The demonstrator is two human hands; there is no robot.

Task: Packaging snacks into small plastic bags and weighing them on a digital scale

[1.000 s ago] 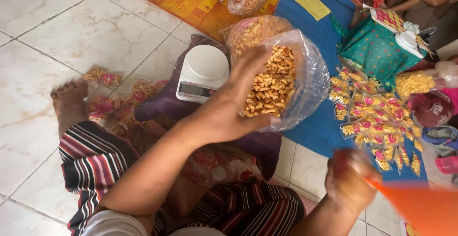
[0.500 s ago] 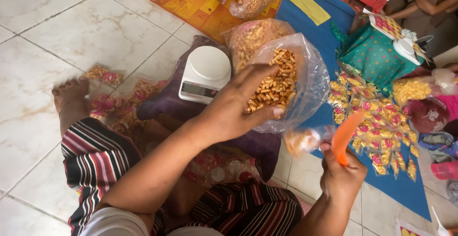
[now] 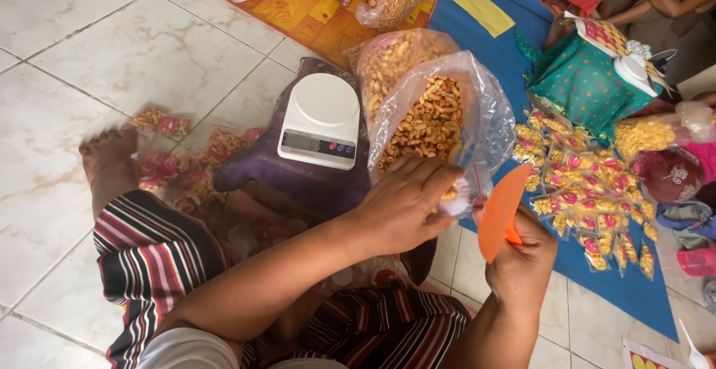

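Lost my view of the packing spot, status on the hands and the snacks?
Left hand on big clear snack bag. Right hand gripping orange scoop beside it. Kitchen scale close left; nothing blocking.

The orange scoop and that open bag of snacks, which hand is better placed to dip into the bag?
Right. The right hand already grips the orange scoop beside the snack bag, while the left hand pinches the bag's near edge.

- Clear, glossy, crinkled plastic bag (image 3: 477,108) of snacks.
- Beside the bag, smooth white plastic scale (image 3: 319,119).
- Matt orange scoop (image 3: 501,208).
- Glossy tiled floor (image 3: 89,63) left of the bag.
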